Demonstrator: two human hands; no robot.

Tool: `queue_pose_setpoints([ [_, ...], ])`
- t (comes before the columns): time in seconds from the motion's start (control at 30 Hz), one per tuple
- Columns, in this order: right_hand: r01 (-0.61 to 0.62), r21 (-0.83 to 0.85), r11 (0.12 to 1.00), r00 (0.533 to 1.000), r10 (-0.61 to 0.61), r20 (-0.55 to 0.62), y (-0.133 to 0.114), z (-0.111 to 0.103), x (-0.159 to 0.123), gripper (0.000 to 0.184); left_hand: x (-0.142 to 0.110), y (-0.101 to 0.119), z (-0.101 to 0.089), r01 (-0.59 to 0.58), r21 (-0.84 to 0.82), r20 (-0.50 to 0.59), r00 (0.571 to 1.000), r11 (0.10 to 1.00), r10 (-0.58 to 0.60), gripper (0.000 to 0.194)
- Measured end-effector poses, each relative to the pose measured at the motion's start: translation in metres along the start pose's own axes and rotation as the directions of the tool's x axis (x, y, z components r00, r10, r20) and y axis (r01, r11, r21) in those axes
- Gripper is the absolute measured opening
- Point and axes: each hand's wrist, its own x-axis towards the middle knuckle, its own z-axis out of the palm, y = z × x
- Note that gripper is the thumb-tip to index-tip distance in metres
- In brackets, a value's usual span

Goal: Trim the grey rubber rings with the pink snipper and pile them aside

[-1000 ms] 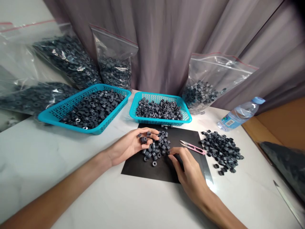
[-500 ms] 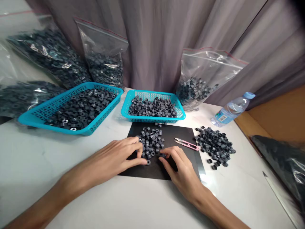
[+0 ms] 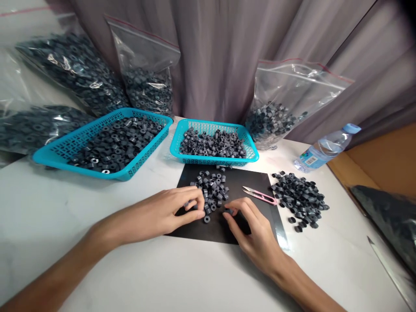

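A loose heap of small dark grey ring-shaped pieces [image 3: 214, 188] lies on a black sheet [image 3: 208, 234]. At the heap's left side, my left hand [image 3: 162, 212] is turned palm down with its fingers curled in; dark grey rings show partly between them, mostly hidden. One ring [image 3: 207, 219] lies just beyond its thumb tip. To the right of the heap, my right hand [image 3: 255, 225] pinches a single dark grey ring [image 3: 229, 211] between thumb and fingers, low over the sheet. Pink-handled thread snips [image 3: 261, 196] rest on the sheet, blades toward the heap.
Two blue baskets [image 3: 125, 175] [image 3: 214, 161] of rings stand behind. Right of the sheet is a pile of thin black rings [image 3: 300, 197], with a water bottle [image 3: 328, 147] beyond. Filled zip bags [image 3: 147, 86] [image 3: 276, 117] lean on the curtain. A pointed blade [image 3: 383, 260] lies far right.
My left hand, palm up with several rings in its fingers a second ago, has turned palm down beside the heap. My right hand has drawn slightly away from the heap with a ring.
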Motion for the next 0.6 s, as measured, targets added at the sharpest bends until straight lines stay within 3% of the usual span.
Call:
queue_pose_setpoints([
  [0.1,0.037,0.000,0.999,0.993,-0.037,0.109,-0.005,0.004,-0.001,0.031,0.005,0.005,0.002,0.090,-0.331,0.123,0.991,0.939,-0.052,0.020],
  [0.2,0.077,-0.048,0.996,0.984,-0.068,0.166,-0.007,0.012,-0.002,0.033,0.014,0.004,0.012,0.140,-0.690,0.135,0.989,0.710,-0.064,0.021],
  [0.27,0.092,-0.074,0.993,0.983,-0.078,0.168,-0.007,0.017,-0.002,0.028,0.020,0.002,0.020,0.165,-0.821,0.125,0.986,0.547,-0.111,0.018],
  [0.37,0.108,-0.107,0.988,0.982,-0.089,0.168,-0.007,0.023,0.001,0.020,0.025,0.002,0.029,0.194,-0.891,0.130,0.975,0.410,-0.179,0.020],
  [0.53,0.155,-0.177,0.972,0.980,-0.127,0.156,-0.010,0.022,0.007,0.014,0.025,0.004,0.033,0.206,-0.936,0.145,0.964,0.286,-0.222,0.021],
  [0.6,0.155,-0.157,0.975,0.982,-0.136,0.128,-0.011,0.018,0.007,0.013,0.025,0.002,0.034,0.184,-0.941,0.116,0.964,0.283,-0.240,0.019],
])
